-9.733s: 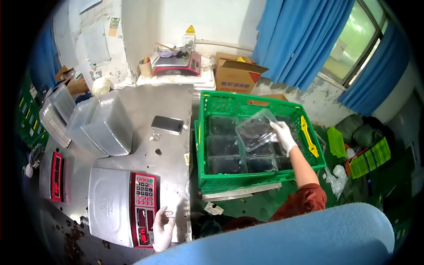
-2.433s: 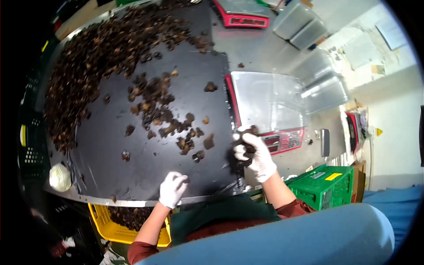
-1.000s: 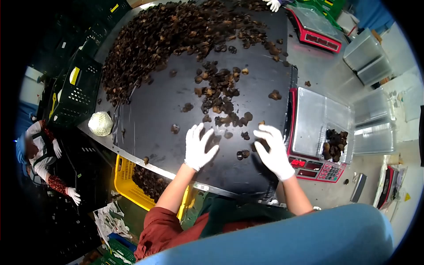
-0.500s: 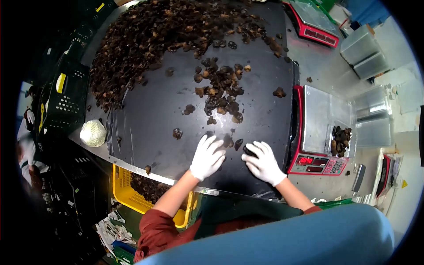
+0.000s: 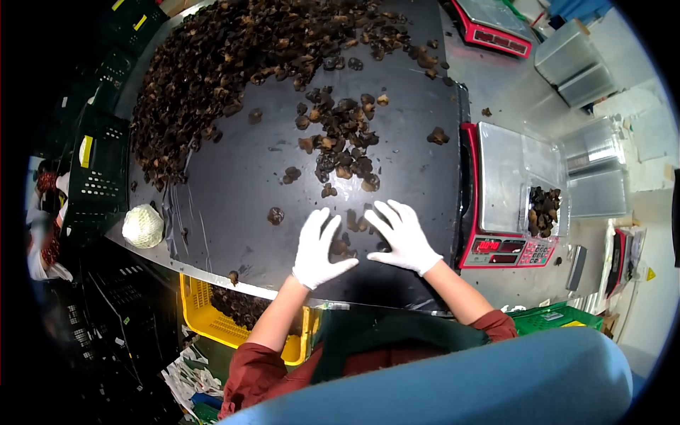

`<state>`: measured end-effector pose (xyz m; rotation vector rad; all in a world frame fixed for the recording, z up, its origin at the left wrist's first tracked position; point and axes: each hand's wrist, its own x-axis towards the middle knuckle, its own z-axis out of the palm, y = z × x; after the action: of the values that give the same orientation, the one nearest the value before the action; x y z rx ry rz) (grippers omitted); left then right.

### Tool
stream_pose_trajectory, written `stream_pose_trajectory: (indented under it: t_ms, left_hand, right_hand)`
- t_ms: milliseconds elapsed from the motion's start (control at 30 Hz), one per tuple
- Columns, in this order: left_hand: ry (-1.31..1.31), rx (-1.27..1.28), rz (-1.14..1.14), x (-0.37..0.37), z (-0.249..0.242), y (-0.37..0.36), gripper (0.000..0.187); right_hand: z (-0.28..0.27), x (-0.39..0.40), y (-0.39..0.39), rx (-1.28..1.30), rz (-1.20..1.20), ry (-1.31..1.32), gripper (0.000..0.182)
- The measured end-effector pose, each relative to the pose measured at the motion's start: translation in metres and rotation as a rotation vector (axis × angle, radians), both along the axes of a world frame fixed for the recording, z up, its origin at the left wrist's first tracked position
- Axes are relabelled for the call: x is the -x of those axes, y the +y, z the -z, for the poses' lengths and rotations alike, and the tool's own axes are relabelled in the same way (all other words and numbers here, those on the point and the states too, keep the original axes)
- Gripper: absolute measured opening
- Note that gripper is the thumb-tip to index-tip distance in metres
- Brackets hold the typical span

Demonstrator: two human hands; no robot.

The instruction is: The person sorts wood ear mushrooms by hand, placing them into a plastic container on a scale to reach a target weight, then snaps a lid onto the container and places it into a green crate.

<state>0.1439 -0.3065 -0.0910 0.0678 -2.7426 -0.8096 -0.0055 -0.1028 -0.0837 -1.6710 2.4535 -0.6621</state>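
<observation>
Two hands in white gloves are above the near part of a black sheet (image 5: pixel 241 173), palms down. The left hand (image 5: pixel 316 255) has its fingers lifted and its thumb spread widely; the right hand (image 5: pixel 405 241) is also spread, with its thumb pointing to the left one. Neither hand appears to grip anything, though I cannot tell if the fingertips touch the sheet. Between them lie a few dark pieces (image 5: pixel 357 221), partly in shadow, and one is just beside the right thumb.

Further from the hands, a loose cluster (image 5: pixel 343 131) of the same brown-black pieces lies on the sheet, with several single ones around it. Behind and to the left spreads a much bigger heap (image 5: pixel 234 64).

To the right of the sheet is a red scale (image 5: pixel 499 180) with lit digits, too blurred to read. At the right end of its plate, a clear box (image 5: pixel 526 210) holds some pieces. A white netted ball (image 5: pixel 143 227) sits at the left table corner. Below the near edge, a yellow basket (image 5: pixel 202 312) contains more dark pieces.
</observation>
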Motion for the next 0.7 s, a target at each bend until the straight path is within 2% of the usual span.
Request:
stream_pose_trajectory:
  t_ms: [100,233,267,400,533,600,700]
  left_hand:
    - [-0.044,-0.085,0.062,0.002,0.007,0.013,0.095]
    - [0.055,-0.11,0.014,-0.007,0.023,0.016,0.066]
    - [0.072,-0.105,0.011,-0.01,0.025,0.015,0.059]
    - [0.177,-0.031,-0.025,-0.019,0.022,0.013,0.04]
    - [0.085,0.067,-0.054,-0.018,0.001,0.02,0.05]
    - [-0.05,0.125,-0.001,-0.014,-0.009,0.025,0.056]
    - [-0.009,0.135,-0.04,-0.009,0.007,0.027,0.049]
  right_hand:
    - [-0.004,-0.008,-0.026,0.027,-0.035,0.005,0.084]
    - [0.01,-0.007,-0.03,0.069,-0.057,0.038,0.059]
    - [0.014,-0.006,-0.026,0.161,-0.052,0.048,0.043]
    - [0.026,-0.011,0.013,0.207,-0.074,0.038,0.039]
    - [0.015,-0.017,0.031,0.071,0.167,0.091,0.042]
    - [0.005,-0.019,0.025,0.059,0.148,0.136,0.041]
    - [0.013,-0.007,0.021,0.1,0.089,0.168,0.038]
